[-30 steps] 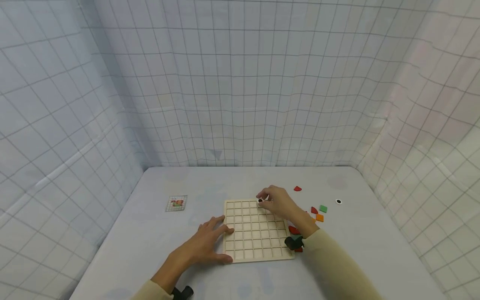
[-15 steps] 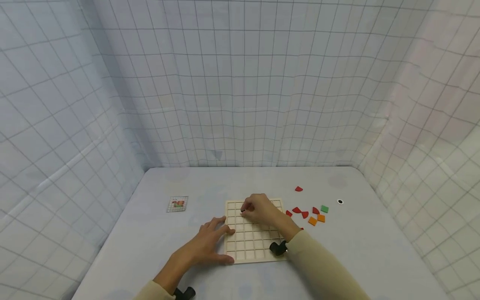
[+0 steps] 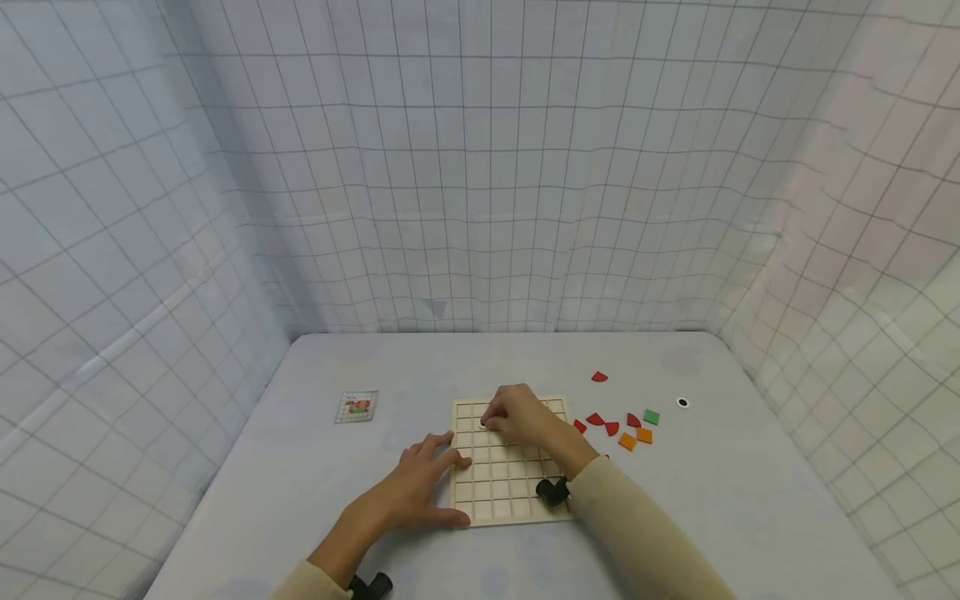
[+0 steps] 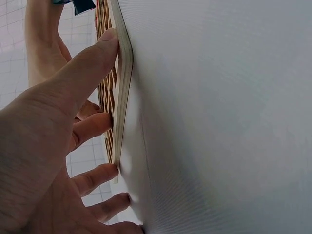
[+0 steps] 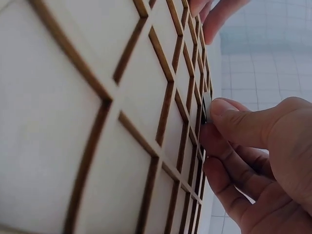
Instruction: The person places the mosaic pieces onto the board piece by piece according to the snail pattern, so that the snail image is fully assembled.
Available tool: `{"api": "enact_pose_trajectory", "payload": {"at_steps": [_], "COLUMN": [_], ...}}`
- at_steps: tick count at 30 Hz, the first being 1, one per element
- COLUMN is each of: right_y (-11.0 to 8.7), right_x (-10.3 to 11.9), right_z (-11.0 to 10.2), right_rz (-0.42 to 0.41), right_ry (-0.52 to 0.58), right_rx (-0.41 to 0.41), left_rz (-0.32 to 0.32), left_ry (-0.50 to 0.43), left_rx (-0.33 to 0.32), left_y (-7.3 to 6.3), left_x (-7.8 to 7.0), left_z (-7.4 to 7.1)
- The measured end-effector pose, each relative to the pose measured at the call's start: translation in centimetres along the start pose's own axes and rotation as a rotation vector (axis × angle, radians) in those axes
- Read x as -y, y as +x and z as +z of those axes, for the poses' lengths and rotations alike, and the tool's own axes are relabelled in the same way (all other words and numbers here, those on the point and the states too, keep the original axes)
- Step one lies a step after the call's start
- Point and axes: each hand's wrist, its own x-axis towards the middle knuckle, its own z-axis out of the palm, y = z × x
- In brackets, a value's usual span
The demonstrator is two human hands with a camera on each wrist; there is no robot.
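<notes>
Looks softly, evenly lit; casts faint shadow on the desk (image 4: 234,97) beside the grid board (image 4: 125,83); blurs the checked curtain (image 5: 263,53) in the right wrist view.

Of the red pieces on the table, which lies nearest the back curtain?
The red wedge lying alone, farther back than the green piece; every other visible red piece sits lower in the head view.

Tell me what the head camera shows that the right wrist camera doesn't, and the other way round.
Only the head view: the picture card, red pieces, orange pieces, green piece and loose disc on the table.
Only the right wrist view: the curled lower fingers of the right hand, hidden from above.
Both: the gridded board, that hand pinching a held disc, the gridded curtain, and the left hand, though the wrist view catches only part.
</notes>
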Motion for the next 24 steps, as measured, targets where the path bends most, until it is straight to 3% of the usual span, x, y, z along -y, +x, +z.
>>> {"api": "enact_pose_trajectory", "payload": {"at_steps": [10,17,20,24], "right_y": [0.6,2.2,2.1,2.9], "right_x": [0.6,-4.0,-3.2,-4.6], "right_z": [0.2,3.7,3.2,3.7], "right_rz": [0.033,-0.010,0.021,0.024], "right_ry": [0.006,0.009,0.047,0.047], "right_rx": [-0.010,-0.048,-0.034,-0.003], "left_rz": [-0.011,-0.013,0.002,0.006], "left_ry": [-0.019,-0.015,-0.010,0.000], "left_rx": [0.010,0.015,0.009,0.003], "left_y": [0.3,0.5,0.5,0.5], "left_x": [-0.5,-0.6,-0.5,-0.5], "left_z": [-0.3,-0.3,-0.2,-0.3]}}
